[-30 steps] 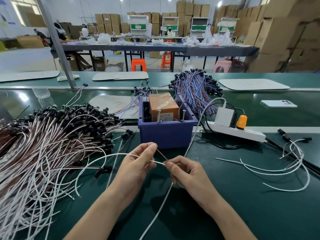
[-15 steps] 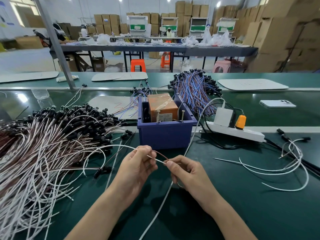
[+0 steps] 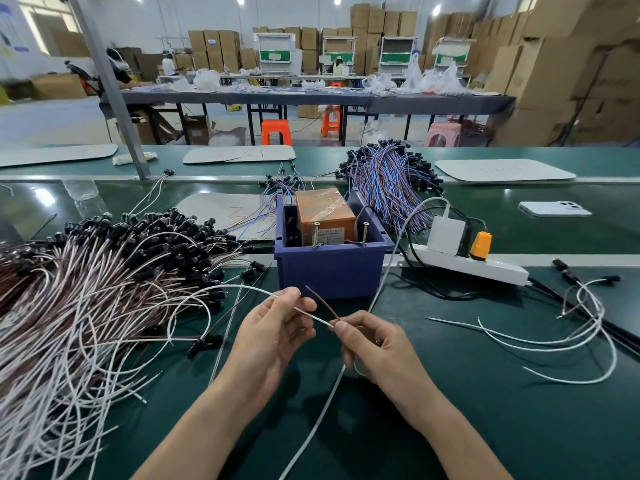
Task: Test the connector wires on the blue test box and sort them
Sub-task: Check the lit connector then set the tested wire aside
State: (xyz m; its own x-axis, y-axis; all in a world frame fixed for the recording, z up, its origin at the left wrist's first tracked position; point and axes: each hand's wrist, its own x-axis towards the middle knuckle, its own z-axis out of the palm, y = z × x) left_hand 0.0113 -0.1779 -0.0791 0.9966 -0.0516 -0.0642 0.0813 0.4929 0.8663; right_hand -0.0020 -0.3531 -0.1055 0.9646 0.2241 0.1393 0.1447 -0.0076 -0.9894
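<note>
- The wire in hand is held above the green bench just in front of the blue box (image 3: 332,271). It has a white lead (image 3: 313,317) and a thin brown lead (image 3: 322,303), and the brown one sticks up towards the box.
- To my eye the likeliest slip is at the two screws (image 3: 316,233) standing on the box's near rim. The leads are fine and springy, so a tip could slide off a screw or both could land on one. A good wire might then be judged bad.
- The white lead loops back left into the big pile of wires (image 3: 86,289). A quick tug could drag neighbours along and tangle them.
- A thicker white cable (image 3: 322,410) runs under the right wrist (I cannot tell whether it is being held). It could snag the arm as it reaches forward.
- The left hand (image 3: 273,334) pinches the white lead between thumb and forefinger, with the other fingers loosely curled beneath.
- The right hand (image 3: 374,344) is curled tight, and thumb and forefinger nip the spot where the brown and white leads meet.
- A few loose white wires (image 3: 571,327) lie well apart on the right, likely a sorted lot, so a wire dropped on the wrong side would muddle the sorting.
- A power strip (image 3: 467,265) sits beside the box, and a bundle of blue and red wires (image 3: 391,181) lies behind it.
</note>
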